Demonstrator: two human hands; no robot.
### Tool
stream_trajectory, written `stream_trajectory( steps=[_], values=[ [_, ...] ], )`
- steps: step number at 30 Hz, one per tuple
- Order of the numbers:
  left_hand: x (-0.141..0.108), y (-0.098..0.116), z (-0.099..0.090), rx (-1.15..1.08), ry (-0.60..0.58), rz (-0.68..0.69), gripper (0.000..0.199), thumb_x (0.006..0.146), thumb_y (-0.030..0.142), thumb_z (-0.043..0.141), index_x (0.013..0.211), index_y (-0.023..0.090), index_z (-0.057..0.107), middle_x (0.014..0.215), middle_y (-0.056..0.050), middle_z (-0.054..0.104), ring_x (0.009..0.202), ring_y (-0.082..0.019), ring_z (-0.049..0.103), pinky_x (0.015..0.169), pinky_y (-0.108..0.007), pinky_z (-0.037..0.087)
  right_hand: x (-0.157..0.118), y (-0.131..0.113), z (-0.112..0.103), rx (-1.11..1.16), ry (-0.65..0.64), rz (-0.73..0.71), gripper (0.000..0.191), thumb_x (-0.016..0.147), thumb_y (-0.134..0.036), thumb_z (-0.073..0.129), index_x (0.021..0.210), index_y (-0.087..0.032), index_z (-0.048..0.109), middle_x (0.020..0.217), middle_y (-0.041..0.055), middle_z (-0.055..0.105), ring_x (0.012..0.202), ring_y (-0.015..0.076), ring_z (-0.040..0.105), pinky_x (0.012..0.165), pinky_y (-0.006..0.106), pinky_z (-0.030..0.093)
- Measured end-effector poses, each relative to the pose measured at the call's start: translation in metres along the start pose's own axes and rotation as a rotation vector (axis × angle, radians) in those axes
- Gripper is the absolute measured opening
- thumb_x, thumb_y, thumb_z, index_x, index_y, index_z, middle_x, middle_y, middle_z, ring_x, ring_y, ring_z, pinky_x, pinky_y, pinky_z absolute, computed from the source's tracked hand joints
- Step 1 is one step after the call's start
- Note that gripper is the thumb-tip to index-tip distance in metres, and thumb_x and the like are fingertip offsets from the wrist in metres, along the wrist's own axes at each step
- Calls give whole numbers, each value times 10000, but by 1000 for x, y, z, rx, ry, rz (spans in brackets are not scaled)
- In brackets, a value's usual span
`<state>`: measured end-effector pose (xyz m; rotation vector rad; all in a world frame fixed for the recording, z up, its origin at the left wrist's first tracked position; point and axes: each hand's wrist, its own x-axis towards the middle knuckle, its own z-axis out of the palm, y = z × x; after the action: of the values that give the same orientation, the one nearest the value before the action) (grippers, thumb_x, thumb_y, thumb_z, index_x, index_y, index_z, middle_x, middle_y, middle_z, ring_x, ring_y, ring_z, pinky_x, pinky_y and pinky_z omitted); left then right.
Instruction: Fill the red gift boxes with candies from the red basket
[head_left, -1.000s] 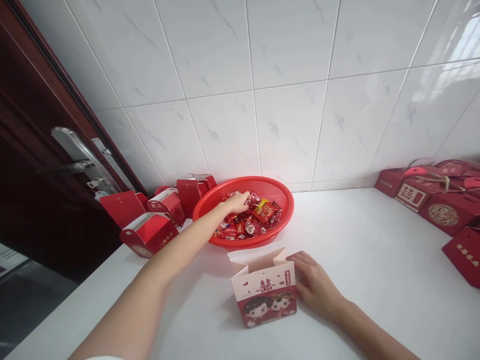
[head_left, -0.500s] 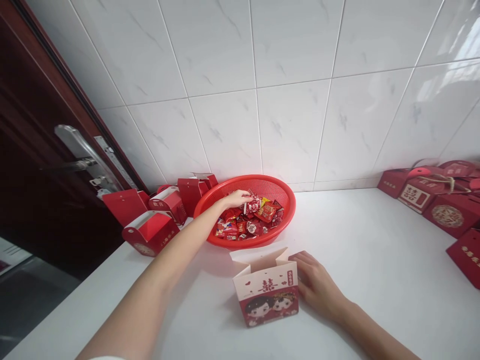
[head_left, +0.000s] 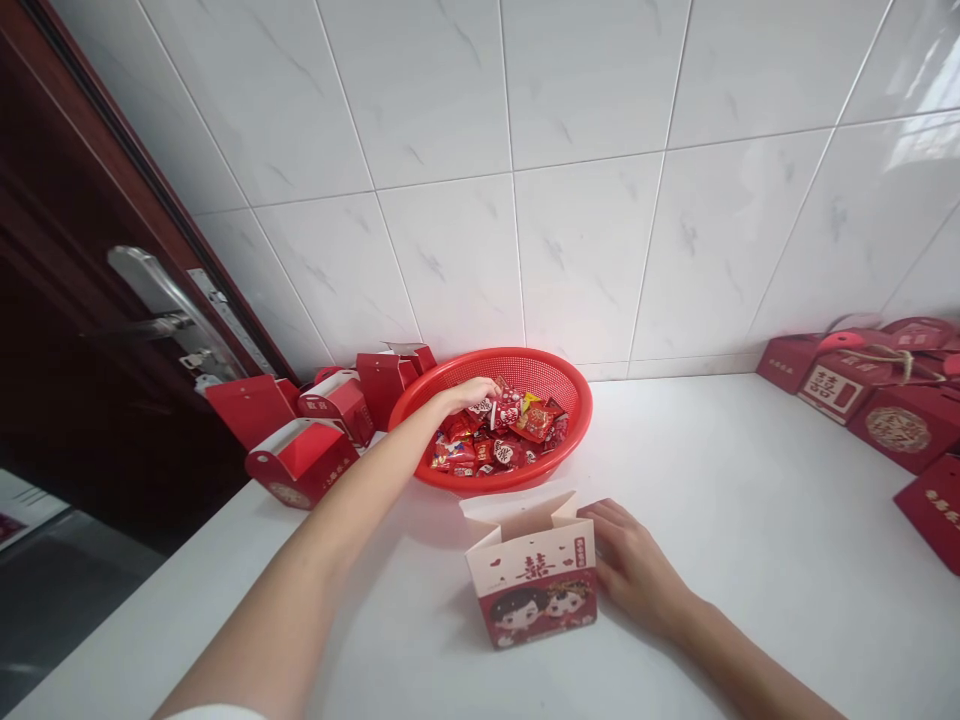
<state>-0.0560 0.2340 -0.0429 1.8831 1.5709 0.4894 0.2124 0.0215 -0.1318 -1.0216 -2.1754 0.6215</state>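
Observation:
My left hand reaches into the red plastic basket, its fingers closed on a red-and-white candy packet above other wrapped sweets. In front of the basket stands an open-topped paper box, white above and red below, with two cartoon figures on its front. My right hand rests at the right side of this box, fingers bent round its back edge; the fingertips are partly hidden behind it.
Several red boxes stand left of the basket, some with open lids. More red gift boxes line the right side of the white table. A tiled wall rises behind, and a dark door is at left.
My left hand has lifted slightly, with the red-and-white packet now raised and tilted at its fingertips. My right hand and the paper box have stayed in place.

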Motion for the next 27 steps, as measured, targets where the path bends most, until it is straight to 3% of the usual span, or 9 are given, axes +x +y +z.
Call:
stream_trajectory(
  steps=[17,19,23,27],
  values=[
    [-16,13,4,163,-104,97,222,934,301,694,1089,143,691,1227,-87,685,1155,-258,641,1018,-495,506,0,0,0,11,-6,12,168,886,-106,451,872,-208,584,964,86,694,919,253,602,798,414,522],
    [-17,14,3,163,-102,99,245,875,297,756,1065,152,701,1214,-77,699,1155,-259,643,1025,-479,496,0,0,0,9,0,11,171,886,-105,446,871,-208,582,956,85,692,915,252,603,791,411,523],
    [-17,14,3,152,-86,100,366,644,262,893,972,241,733,1171,9,726,1173,-255,640,1006,-334,490,1,0,0,9,4,17,168,874,-98,446,855,-209,572,938,82,690,910,253,603,780,408,526],
    [-17,15,2,138,-99,99,345,615,221,893,923,229,736,1143,15,727,1152,-255,645,999,-316,481,2,0,-1,5,-6,14,173,877,-99,452,871,-209,586,954,82,691,919,254,604,792,413,526]
  ],
)
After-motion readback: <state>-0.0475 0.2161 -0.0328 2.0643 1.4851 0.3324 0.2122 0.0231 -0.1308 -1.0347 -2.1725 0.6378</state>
